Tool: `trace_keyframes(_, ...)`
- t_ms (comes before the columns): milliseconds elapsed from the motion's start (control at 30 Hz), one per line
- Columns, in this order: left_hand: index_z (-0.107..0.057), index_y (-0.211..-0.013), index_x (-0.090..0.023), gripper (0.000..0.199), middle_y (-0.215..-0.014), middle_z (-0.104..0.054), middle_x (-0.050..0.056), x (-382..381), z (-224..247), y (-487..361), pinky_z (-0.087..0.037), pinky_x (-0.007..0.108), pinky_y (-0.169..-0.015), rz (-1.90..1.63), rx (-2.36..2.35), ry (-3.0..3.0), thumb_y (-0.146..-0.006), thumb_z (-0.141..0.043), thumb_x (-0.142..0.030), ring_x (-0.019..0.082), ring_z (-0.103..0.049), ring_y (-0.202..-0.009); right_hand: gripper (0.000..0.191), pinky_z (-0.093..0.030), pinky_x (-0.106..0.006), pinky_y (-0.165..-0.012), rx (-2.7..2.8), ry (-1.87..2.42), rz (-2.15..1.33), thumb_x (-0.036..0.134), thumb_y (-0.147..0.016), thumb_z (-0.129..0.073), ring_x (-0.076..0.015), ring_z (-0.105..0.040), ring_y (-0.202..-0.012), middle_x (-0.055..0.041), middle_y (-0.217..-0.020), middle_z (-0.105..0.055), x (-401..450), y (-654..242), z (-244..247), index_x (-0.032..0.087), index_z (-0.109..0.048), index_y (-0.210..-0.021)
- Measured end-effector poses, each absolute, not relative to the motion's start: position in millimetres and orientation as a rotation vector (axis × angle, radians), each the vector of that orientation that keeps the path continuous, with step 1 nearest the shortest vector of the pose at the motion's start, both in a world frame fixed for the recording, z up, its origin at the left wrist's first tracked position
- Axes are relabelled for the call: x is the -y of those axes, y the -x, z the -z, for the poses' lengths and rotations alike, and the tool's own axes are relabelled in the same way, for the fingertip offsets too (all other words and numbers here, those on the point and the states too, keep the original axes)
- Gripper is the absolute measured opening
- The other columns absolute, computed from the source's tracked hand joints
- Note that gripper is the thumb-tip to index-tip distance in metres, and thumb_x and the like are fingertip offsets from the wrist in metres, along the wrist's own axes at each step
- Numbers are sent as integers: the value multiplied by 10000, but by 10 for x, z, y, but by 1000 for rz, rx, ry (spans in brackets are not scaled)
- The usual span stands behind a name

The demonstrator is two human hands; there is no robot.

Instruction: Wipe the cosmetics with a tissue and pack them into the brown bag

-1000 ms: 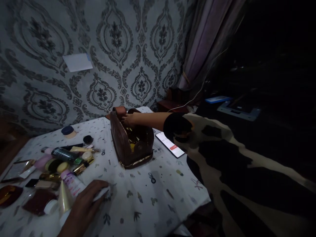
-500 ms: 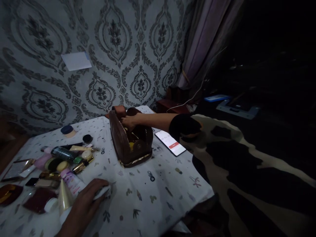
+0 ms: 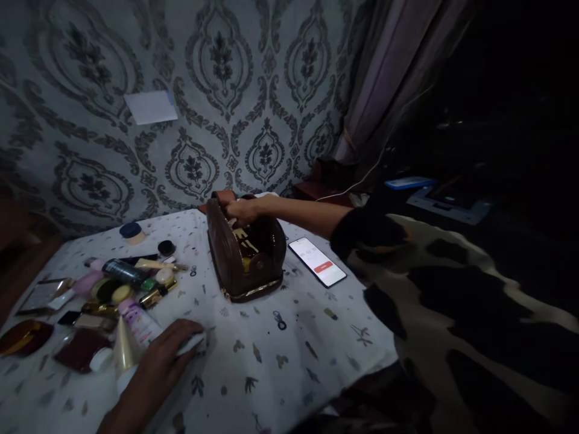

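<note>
A brown bag stands unzipped on the patterned white cloth, with yellowish items inside. My right hand reaches into its top near the far side; the fingers are bent and partly hidden, and whatever they touch is unclear. Nearer the front, my left hand rests on the cloth, its fingers closed around a small whitish thing. Beside that hand lie a pink-and-white tube, a gold cone-shaped tube and a dark red bottle.
Several cosmetics, among them a dark green bottle, are heaped at the left. A jar with a blue lid stands behind them. A lit phone lies right of the bag. The patterned wall rises behind the table.
My right hand has drawn up and back slightly at the bag's opening. My left hand stays on the whitish thing. The whole view has shifted a little.
</note>
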State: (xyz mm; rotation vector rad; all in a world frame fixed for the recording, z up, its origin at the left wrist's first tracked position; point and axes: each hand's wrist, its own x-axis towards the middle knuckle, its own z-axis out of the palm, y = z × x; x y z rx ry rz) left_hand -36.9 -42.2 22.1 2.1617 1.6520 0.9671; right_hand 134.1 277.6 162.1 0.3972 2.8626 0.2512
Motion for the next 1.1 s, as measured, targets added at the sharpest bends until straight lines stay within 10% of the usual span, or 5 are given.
trace_keyframes(500, -667, -978, -171, 209, -947, -720, 71, 468, -587, 216, -511, 278, -809, -1119, -1706, -1776, -928, -562, -345, 193, -670, -895, 373, -413, -330, -645, -3792, -545, 148, 306, -932, -524, -177, -524, -647, -27, -629, -548, -1236, -1915, -1515, 227, -401, -589)
trace_keyframes(900, -673, -872, -177, 260, -866, -700, 29, 523, -747, 748, -494, 285, -767, -1618, -1925, -1399, -777, -665, -418, 197, -637, -835, 458, -307, -242, -514, -3357, -582, 1523, 319, -883, -502, -89, -363, -475, 43, -503, -332, -496, -1561, -572, 217, -235, -525)
trace_keyframes(1100, -656, -945, -182, 307, -976, -681, 37, 597, -930, 1533, -480, 325, -873, -1744, -2374, -1384, -744, -622, -412, 232, -613, -975, 445, -266, -219, -463, -2815, -753, 2118, 424, -817, -545, -83, -353, -453, 41, -444, -376, -427, -1204, -259, 203, -390, -463)
